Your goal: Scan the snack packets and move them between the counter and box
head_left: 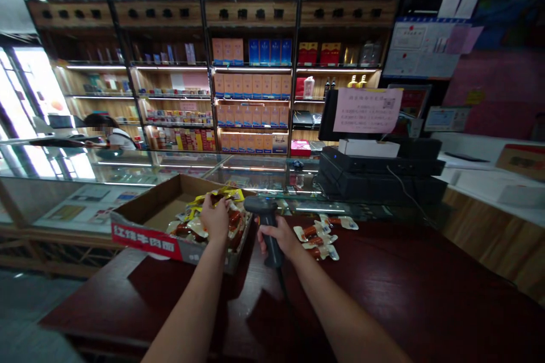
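Note:
My right hand (276, 236) is wrapped round the handle of a black barcode scanner (260, 205), whose head points left toward the carton. A cord runs down from its grip. Over the open cardboard carton (147, 241), my left hand (214, 218) reaches in, its fingers closed at a yellow snack packet (199, 201). Around that hand lie clear vacuum packs (235, 220) of reddish-brown food, heaped in the carton's right part. Several similar vacuum packs (315, 237) lie on the dark red table (374, 289), right of the scanner.
A glass display counter (128, 167) runs behind the table. At the right, a monitor (330, 116) with a pink sheet stands above a black cash drawer (340, 176). Beyond are shelves (251, 100) of boxed goods. Another person (121, 139) is behind the counter at left.

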The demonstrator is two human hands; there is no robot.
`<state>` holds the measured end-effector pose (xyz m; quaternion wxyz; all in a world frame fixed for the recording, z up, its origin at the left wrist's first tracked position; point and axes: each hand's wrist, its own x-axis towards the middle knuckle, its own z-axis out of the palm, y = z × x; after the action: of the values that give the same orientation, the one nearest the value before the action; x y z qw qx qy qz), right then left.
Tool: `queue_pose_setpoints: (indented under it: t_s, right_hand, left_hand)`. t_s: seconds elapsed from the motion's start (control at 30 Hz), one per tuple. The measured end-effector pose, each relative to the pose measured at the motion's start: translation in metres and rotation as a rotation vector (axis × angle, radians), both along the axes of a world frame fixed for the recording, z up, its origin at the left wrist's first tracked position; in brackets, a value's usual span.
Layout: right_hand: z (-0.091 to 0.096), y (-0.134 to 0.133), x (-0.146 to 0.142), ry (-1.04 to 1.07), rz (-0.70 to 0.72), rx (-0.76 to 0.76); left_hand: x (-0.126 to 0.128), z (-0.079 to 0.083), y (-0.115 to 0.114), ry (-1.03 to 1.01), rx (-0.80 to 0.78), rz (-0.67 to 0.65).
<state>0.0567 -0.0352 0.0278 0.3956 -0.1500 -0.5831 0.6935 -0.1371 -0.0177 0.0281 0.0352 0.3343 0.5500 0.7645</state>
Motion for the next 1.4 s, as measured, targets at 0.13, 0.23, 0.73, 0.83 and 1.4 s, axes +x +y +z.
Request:
queue_pose_setpoints:
  t_s: [0.13, 0.23, 0.73, 0.83, 1.4]
  right_hand:
    - [-0.004, -0.002, 0.002, -0.011, -0.015, -0.021]
    - [-0.011, -0.003, 0.018, -0.006, -0.069, -0.032]
    - [-0.091, 0.014, 0.146, 0.103, -0.547, -0.142]
    - [-0.096, 0.017, 0.15, 0.089, -0.54, -0.158]
    - [-0.096, 0.021, 0.142, 0.057, -0.401, -0.222]
  left_hand:
    - [0.016, -0.003, -0.009, -0.002, 0.077, 0.07]
    - [0.038, -0.011, -0.012, 0.06, 0.063, 0.013]
    - [0.175, -0.099, 0.051, 0.272, -0.705, -0.472]
    - [0.184, -0.098, 0.06, 0.291, -0.824, -0.394]
    - [0.121, -0.116, 0.049, -0.63, -0.299, -0.528]
